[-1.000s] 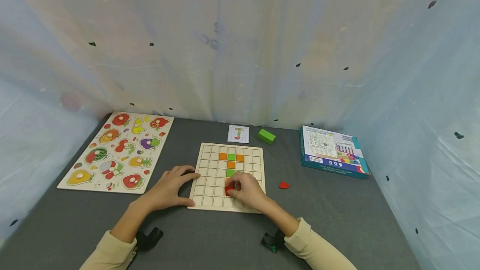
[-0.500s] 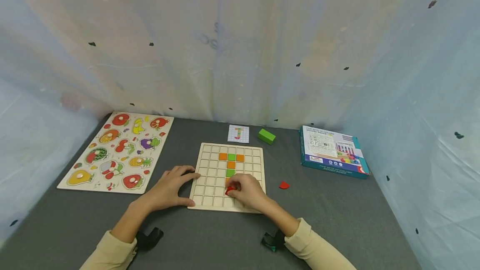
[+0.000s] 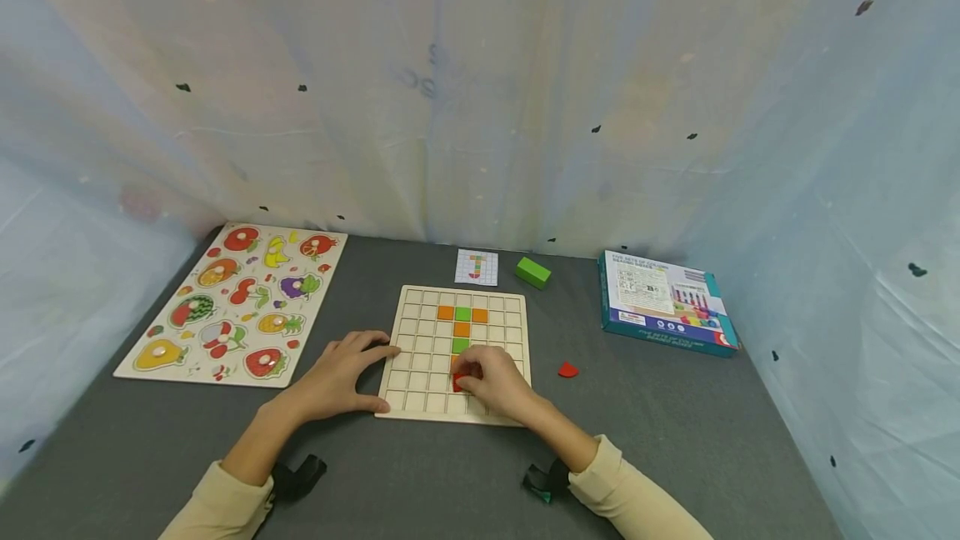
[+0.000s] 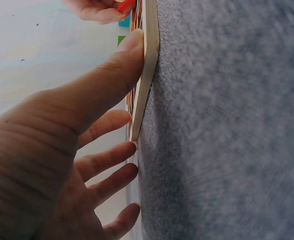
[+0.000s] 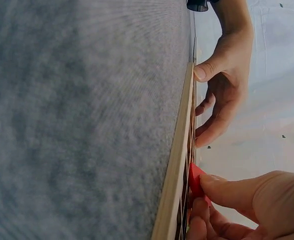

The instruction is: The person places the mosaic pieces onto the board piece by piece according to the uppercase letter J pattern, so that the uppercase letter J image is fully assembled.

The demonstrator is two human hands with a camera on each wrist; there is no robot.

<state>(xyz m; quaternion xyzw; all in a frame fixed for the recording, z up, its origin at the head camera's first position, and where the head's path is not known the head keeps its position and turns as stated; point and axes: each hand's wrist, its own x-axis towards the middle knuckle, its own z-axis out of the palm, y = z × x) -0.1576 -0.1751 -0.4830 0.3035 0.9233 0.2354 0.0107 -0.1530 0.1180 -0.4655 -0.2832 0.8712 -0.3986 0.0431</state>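
A wooden grid board (image 3: 417, 380) lies on the grey table, with an upright T of orange tiles (image 3: 462, 329) and green tiles (image 3: 462, 314) in its cells. Over the lower cells of that column, my right hand (image 3: 491, 377) pinches a red piece (image 5: 197, 184) between thumb and fingers; part of the piece is hidden. On the board's left side, my left hand (image 3: 337, 377) rests with spread fingers, its thumb on the near corner. A red quarter-circle piece (image 3: 567, 370) lies on the table to the right of the board.
Behind the board lie a small pattern card (image 3: 476, 267) and a green block (image 3: 533, 272). A fruit puzzle board (image 3: 296, 307) takes up the left. The blue box (image 3: 667, 302) is at the back right, before a hanging sheet.
The red piece has turned a little between my right fingers. Both hands and the board stay in nearly the same place.
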